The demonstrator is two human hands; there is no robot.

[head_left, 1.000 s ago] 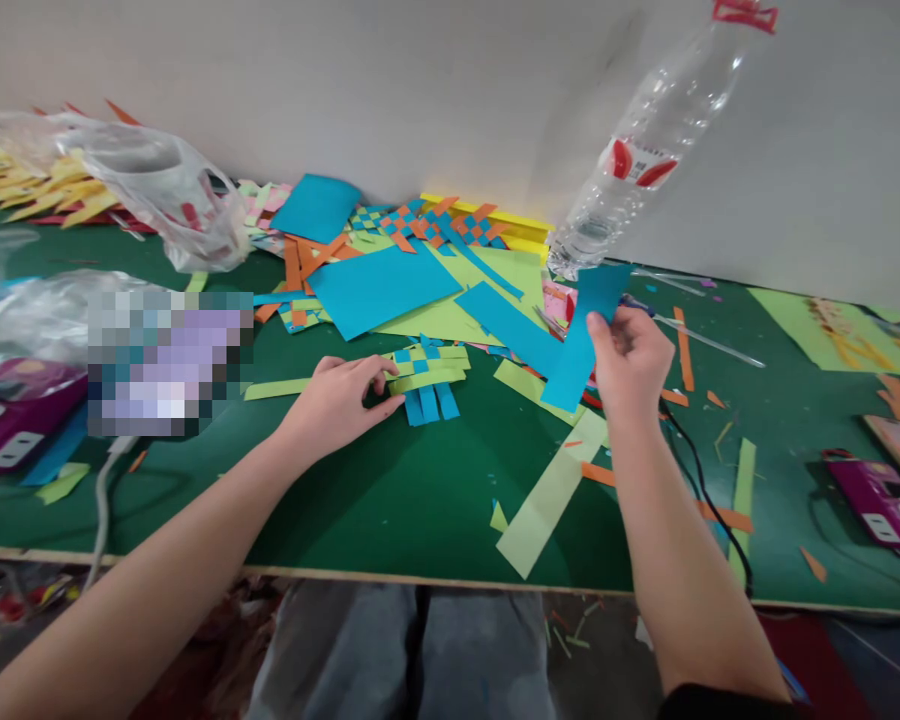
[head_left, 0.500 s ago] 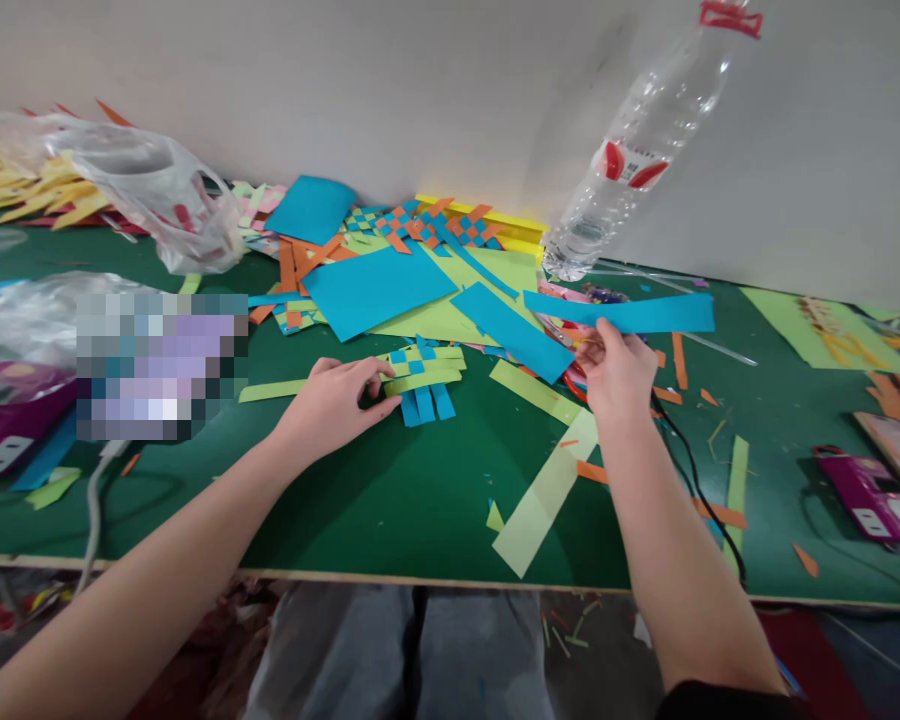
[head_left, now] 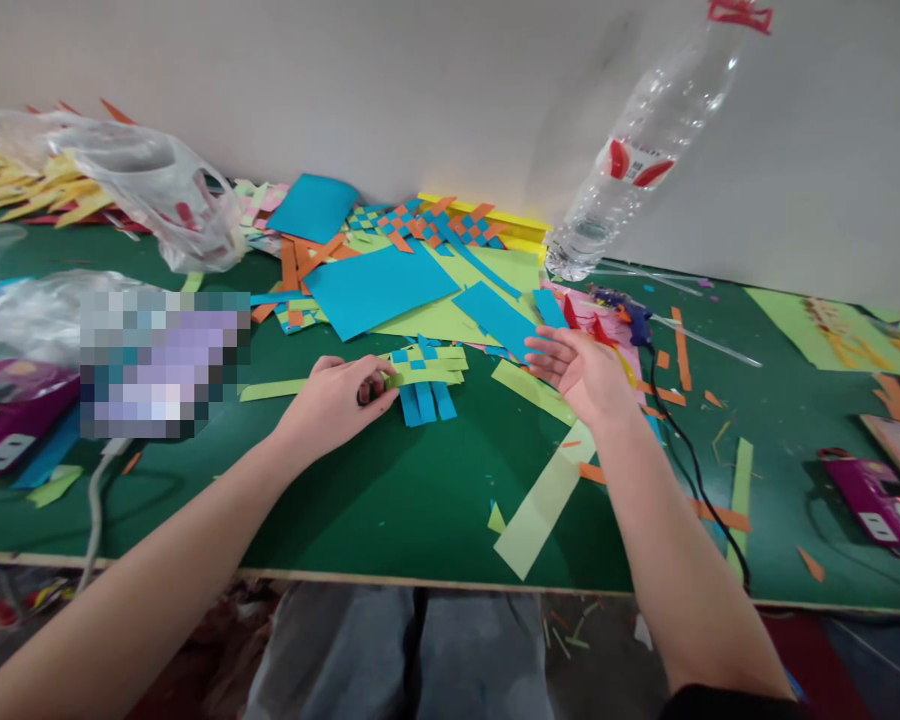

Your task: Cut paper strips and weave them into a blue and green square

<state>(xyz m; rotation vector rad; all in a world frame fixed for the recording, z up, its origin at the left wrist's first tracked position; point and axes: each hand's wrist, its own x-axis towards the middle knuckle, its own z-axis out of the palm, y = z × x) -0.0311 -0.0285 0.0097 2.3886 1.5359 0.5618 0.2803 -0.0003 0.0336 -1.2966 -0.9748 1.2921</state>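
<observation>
A small weave of green and blue paper strips (head_left: 429,372) lies on the table, several blue ends hanging toward me. My left hand (head_left: 349,390) is at its left edge, fingers curled and thumb against it. My right hand (head_left: 574,372) hovers to the right of the weave, palm turned inward, fingers stretched out and holding nothing. Part of a blue paper strip (head_left: 549,308) shows just behind those fingers; the hand hides the rest. A wider blue piece (head_left: 495,315) is left of the right fingertips. Pale green strips (head_left: 544,510) lie below the right wrist.
Blue sheets (head_left: 382,288) and finished weaves (head_left: 405,225) are piled at the back. A plastic bottle (head_left: 630,165) leans against the wall. On the left are plastic bags (head_left: 165,200) and a blurred-out device (head_left: 172,365) on a cable. A black cord (head_left: 682,450) runs beside my right forearm.
My right hand has let go of the long blue strip, which was held up across the right side, and its fingers have opened and moved slightly left. My left hand has barely moved.
</observation>
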